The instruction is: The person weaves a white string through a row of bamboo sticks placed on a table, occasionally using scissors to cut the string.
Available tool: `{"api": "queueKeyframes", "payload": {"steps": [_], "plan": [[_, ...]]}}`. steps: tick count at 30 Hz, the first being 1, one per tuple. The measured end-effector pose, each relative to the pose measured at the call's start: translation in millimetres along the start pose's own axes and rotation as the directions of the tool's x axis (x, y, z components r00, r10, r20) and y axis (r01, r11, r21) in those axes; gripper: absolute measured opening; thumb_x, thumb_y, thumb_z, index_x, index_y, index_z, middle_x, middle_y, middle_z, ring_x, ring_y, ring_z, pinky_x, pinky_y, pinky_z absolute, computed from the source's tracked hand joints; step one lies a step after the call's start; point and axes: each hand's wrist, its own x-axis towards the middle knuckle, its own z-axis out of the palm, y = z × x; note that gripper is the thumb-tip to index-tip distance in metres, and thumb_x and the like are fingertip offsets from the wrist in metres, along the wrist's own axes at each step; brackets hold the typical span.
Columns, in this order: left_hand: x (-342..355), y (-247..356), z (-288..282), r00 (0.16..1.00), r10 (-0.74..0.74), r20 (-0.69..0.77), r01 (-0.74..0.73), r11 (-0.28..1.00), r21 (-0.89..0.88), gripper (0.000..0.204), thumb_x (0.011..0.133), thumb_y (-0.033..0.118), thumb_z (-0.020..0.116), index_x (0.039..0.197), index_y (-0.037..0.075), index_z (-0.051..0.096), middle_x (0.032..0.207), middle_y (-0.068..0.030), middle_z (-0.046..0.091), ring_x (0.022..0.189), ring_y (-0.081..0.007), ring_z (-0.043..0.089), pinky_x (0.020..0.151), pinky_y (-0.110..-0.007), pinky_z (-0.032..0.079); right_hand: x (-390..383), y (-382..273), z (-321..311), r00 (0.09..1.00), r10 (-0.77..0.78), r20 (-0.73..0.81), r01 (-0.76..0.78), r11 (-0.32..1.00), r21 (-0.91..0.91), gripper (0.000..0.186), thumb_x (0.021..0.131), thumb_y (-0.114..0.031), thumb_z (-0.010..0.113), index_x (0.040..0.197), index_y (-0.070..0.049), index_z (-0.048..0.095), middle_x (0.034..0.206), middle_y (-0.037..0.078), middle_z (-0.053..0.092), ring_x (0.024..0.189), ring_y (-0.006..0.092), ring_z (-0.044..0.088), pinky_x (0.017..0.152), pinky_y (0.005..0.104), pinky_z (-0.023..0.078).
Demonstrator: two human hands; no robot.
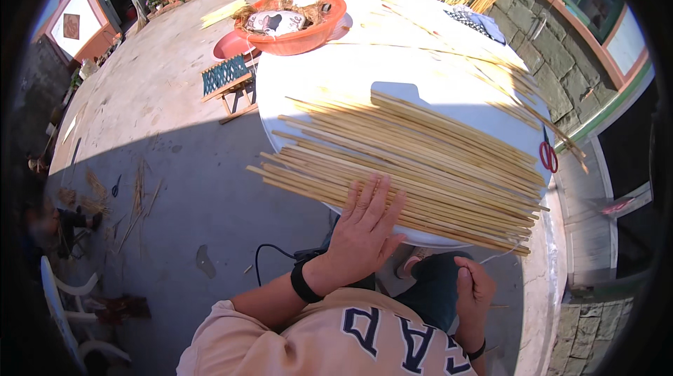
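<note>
A row of long, pale yellow stalks (420, 166) lies side by side across the near half of the round white table (371, 60), some ends reaching past its left edge. Flat on the nearest stalks rests my left hand (368, 225), its fingers stretched out. My right hand (475, 288) is closed in front of the table's near edge, low by my knee. From its fist a thin white string (501, 255) runs up to the stalks' right ends; the grip itself is partly hidden by the fingers.
Red-handled scissors (548, 157) lie at the table's right edge. More loose stalks (484, 60) and a patterned cloth (477, 24) are farther back. Beyond the left edge stand an orange basin (301, 38) with bags and fibre, and a folding stool (228, 81).
</note>
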Motion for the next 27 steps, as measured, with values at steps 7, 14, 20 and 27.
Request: {"api": "queueKeyframes", "payload": {"steps": [7, 14, 20, 27], "plan": [[-1, -20, -5, 0.975, -0.104, 0.199, 0.066, 0.979, 0.192, 0.074, 0.077, 0.051, 0.051, 0.127, -0.003, 0.037, 0.132, -0.0254, 0.033, 0.128, -0.0377, 0.024, 0.105, -0.048, 0.016, 8, -2, 11, 0.995, -0.096, 0.039, 0.099, 0.993, -0.061, 0.013, 0.084, -0.005, 0.053, 0.092, 0.001, 0.062, 0.061, -0.002, 0.049, 0.052, 0.0028, 0.041, 0.046, 0.0182, 0.031], [-1, -20, -3, 0.978, -0.095, 0.186, 0.059, 0.980, 0.189, 0.076, 0.076, 0.050, 0.053, 0.126, -0.005, 0.038, 0.132, -0.0265, 0.033, 0.128, -0.0379, 0.025, 0.105, -0.048, 0.016, 11, -7, 15, 0.989, -0.142, 0.050, 0.146, 0.985, -0.094, 0.013, 0.084, -0.004, 0.052, 0.091, 0.001, 0.063, 0.061, 0.000, 0.052, 0.051, 0.0038, 0.042, 0.046, 0.0190, 0.031], [-1, -19, -3, 0.977, -0.098, 0.187, 0.067, 0.984, 0.167, 0.076, 0.075, 0.048, 0.055, 0.125, -0.006, 0.038, 0.132, -0.0274, 0.031, 0.128, -0.0389, 0.024, 0.105, -0.048, 0.015, 9, -6, 13, 0.993, -0.109, 0.050, 0.113, 0.990, -0.083, 0.013, 0.084, -0.005, 0.052, 0.091, 0.001, 0.062, 0.060, 0.000, 0.051, 0.051, 0.0040, 0.042, 0.046, 0.0192, 0.031], [-1, -19, -2, 0.976, -0.102, 0.193, 0.068, 0.982, 0.177, 0.077, 0.075, 0.049, 0.055, 0.126, -0.006, 0.036, 0.133, -0.0275, 0.030, 0.128, -0.0393, 0.023, 0.105, -0.049, 0.015, 11, -7, 13, 0.993, -0.115, 0.037, 0.117, 0.990, -0.083, 0.013, 0.084, -0.005, 0.053, 0.091, 0.001, 0.063, 0.059, 0.000, 0.051, 0.051, 0.0042, 0.042, 0.046, 0.0189, 0.032]]}}
